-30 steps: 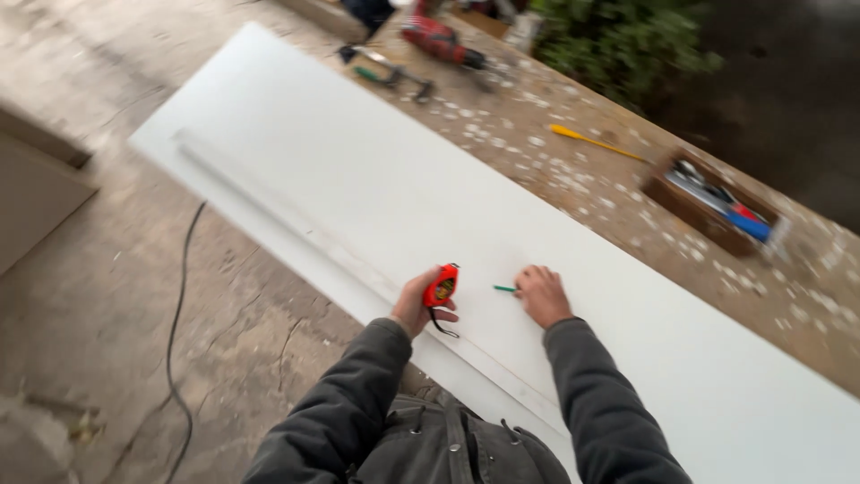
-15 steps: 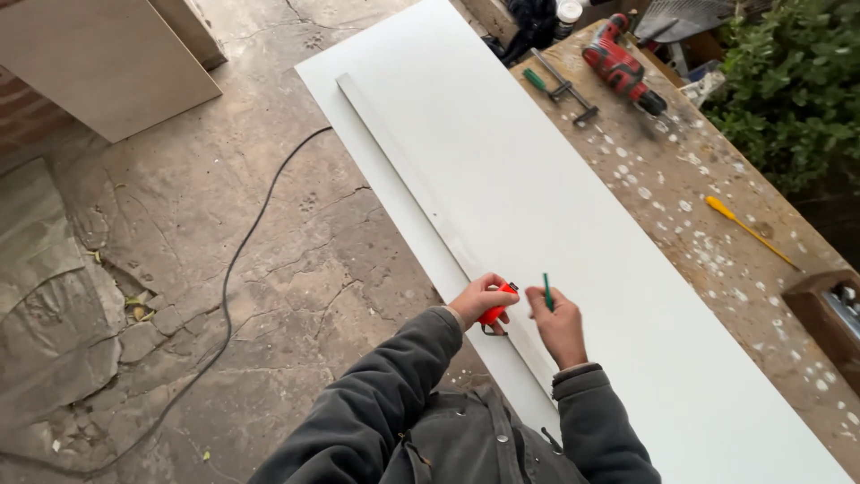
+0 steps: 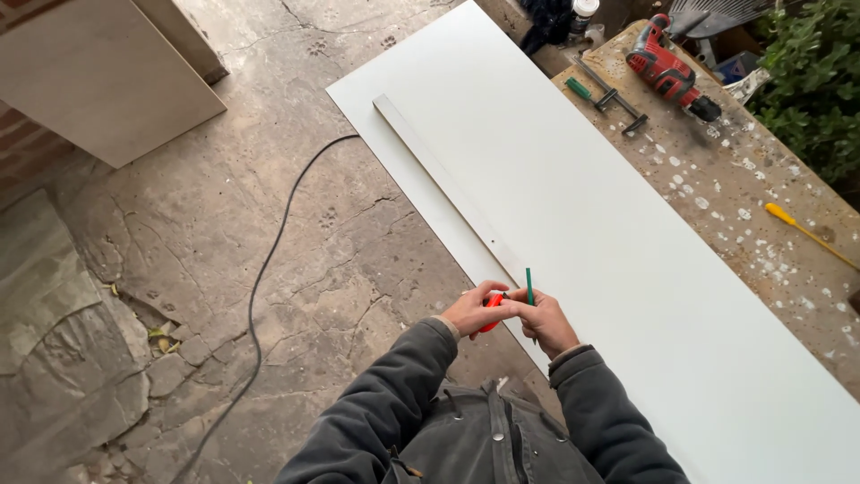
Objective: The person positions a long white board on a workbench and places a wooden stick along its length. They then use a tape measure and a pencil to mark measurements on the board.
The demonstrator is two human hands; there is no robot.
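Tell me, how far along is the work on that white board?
Done: the white board lies flat on the bench, a grey strip along its near edge. In hand: the left hand holds a red tape measure, the right hand a green pencil. Left: no marks or cuts show; the drill lies unused.

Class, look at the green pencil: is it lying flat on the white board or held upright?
Held upright: the green pencil sticks up from the right hand, above the white board.
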